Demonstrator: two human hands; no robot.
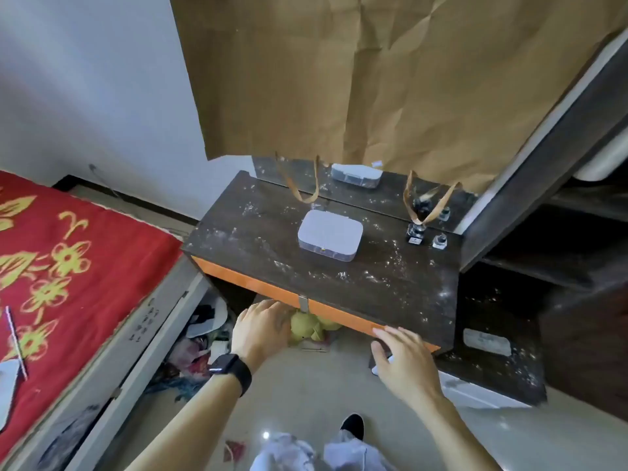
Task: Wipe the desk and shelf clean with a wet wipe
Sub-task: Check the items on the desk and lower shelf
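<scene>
Head view.
- No wet wipe in sight. Likeliest source, as a judgement: the white box [329, 234] at mid desk [258, 232].
- Box: lid down, small catch on the near side, lower wall translucent. Contents not readable.
- Desk top: dark, speckled all over with white dust. Lower shelf [489, 368] to the right is dusted the same and bears a white pack [487, 341]; I cannot tell what it is.
- Bottle [415, 232] and small jar [439, 240] stand at the desk's right rear, close together. Fill not visible.
- Orange drawer [258, 287] under the top sits flush, so its inside is unseen.
- Left hand [261, 329]: just below the drawer front, fingers loosely bent, nothing seen in it.
- Right hand [404, 362]: fingers straight and spread at the desk's near edge, holding nothing.

Handling, judged: a wipe will be light, limp and damp. Pinch one corner to draw it out, then press it flat under the fingers. The box looks like light plastic, so steady it while lifting the lid. Bottle and jar look like glass and could tip, so lift them aside.
</scene>
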